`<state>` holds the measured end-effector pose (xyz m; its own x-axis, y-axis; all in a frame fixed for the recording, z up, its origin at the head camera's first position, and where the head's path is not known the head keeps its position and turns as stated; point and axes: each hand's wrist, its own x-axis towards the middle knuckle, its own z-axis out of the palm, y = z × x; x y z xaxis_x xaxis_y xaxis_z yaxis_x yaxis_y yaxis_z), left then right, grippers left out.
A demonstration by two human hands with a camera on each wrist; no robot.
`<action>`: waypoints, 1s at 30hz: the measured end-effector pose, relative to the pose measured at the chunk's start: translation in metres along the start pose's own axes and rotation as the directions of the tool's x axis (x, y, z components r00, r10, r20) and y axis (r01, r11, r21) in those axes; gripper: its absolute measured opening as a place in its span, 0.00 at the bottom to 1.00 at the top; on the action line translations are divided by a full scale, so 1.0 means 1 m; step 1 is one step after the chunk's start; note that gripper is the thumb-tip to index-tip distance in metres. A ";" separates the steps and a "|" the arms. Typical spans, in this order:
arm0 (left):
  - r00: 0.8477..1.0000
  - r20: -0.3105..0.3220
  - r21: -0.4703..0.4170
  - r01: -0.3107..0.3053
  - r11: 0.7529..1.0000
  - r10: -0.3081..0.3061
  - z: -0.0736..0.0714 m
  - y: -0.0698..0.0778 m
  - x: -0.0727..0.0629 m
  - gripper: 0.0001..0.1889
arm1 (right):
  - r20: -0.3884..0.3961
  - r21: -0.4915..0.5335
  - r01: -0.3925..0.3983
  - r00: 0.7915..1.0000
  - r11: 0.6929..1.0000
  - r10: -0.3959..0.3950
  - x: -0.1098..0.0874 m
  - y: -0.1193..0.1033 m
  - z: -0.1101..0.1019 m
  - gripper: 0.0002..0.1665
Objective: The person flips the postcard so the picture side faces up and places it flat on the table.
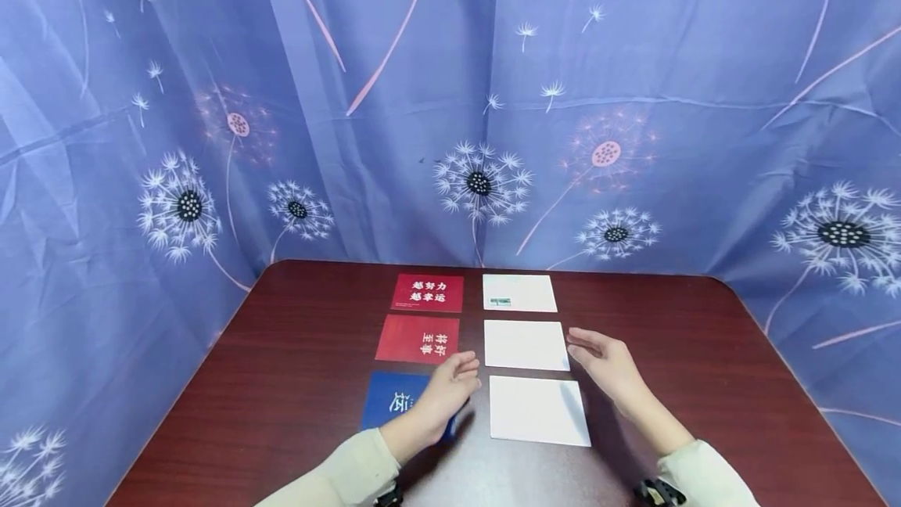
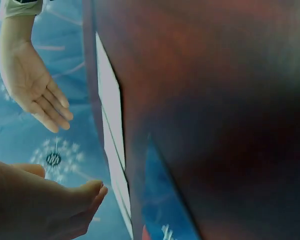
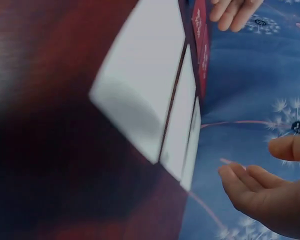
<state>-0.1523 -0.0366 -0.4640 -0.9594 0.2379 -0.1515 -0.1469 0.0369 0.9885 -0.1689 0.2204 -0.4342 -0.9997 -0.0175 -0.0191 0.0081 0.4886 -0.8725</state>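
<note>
Your left grip [image 1: 442, 396] hovers over the right part of the blue card [image 1: 385, 404], hiding some of it from the head view, with the fingertips reaching past its edge into the gap between the two columns. Your right grip [image 1: 611, 366] hangs just beside the right edge of the middle white card [image 1: 526, 345], above the bench [image 1: 303, 358]. Both grips are loose and fairly wide, fingers softly bent, holding nothing.

The blue card lies nearest you in the left column; beyond it come the lower red card [image 1: 415, 337] and the upper red card [image 1: 427, 293]. The right column has the near white card [image 1: 539, 411], the middle one, and the far white card [image 1: 519, 293].

The blue one carries a large white character, and both red ones carry smaller white characters. The far white card has a small green picture at its lower left corner; the other two look plain, shadowed at a corner.

All six lie flat, long axis running left to right before you. The upper red card's writing faces you upright; the lower red card's is turned sideways.
</note>
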 end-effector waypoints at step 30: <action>1.000 0.011 0.001 0.010 1.000 -0.011 0.030 -0.026 -0.024 0.32 | 0.075 0.080 -0.217 0.975 0.973 0.211 -0.045 0.029 0.011 0.25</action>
<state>-0.1182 -0.0141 -0.4862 -0.9552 0.2479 -0.1619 -0.1567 0.0405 0.9868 -0.1238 0.2255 -0.4639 -0.9707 0.0210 -0.2395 0.2269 0.4093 -0.8837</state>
